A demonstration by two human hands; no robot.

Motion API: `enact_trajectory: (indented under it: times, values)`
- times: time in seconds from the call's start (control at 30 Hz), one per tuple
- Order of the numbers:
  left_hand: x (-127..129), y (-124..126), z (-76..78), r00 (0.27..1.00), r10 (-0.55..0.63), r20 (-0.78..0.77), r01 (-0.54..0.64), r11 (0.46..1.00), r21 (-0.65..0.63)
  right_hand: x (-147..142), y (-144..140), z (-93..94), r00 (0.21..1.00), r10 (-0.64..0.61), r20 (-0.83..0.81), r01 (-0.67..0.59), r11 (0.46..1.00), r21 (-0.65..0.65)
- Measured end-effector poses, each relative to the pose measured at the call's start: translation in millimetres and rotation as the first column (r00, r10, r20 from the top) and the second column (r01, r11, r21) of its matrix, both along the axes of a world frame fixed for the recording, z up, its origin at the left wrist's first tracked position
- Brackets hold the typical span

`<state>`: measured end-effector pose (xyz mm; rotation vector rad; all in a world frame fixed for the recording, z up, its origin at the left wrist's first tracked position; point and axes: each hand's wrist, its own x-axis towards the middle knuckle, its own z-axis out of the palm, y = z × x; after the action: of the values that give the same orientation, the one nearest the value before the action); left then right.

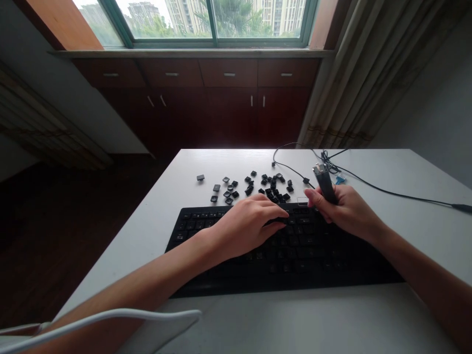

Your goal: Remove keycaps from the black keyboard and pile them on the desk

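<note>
A black keyboard lies on the white table, some of its keys in place. My left hand rests over its upper middle, with thumb and index fingertips slightly apart at the keys; I see nothing held between them. Just above the keyboard's upper right, my right hand is closed around a dark tool with a metal tip pointing up and away. Several loose black keycaps are scattered behind the keyboard, some of them lying upside down.
A thin black cable runs across the white table to the right edge. Beside its tangled part lies a small blue piece. A white curved frame crosses the lower left. Cabinets stand beyond the table.
</note>
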<state>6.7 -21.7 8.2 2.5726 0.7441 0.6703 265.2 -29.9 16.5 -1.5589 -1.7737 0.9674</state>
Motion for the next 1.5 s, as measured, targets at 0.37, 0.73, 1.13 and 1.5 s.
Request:
enact_trajectory:
  times: [0.37,0.73,1.13,1.5]
  values:
    - [-0.7,-2.7,-7.5,0.992,0.04,0.123,-0.037,0.999,-0.02,-1.8,-8.5,-5.5,0.998,-0.024,-0.063,0.024,1.0,0.0]
    - [2.8,-6.2,-8.5,0.987,0.049,0.15,-0.055,0.998,0.04,-4.7,-8.8,-4.8,0.999,-0.037,0.009,0.036,0.999,0.039]
    - [0.4,-6.3,-11.0,0.976,0.063,0.208,-0.073,0.996,0.041,-4.5,-8.7,-6.4,1.0,0.001,0.029,-0.004,0.996,0.084]
    - [-4.1,0.4,-12.4,0.981,0.049,0.188,-0.045,0.999,-0.029,-4.2,-9.5,-6.4,0.999,0.018,0.051,-0.023,0.995,0.097]
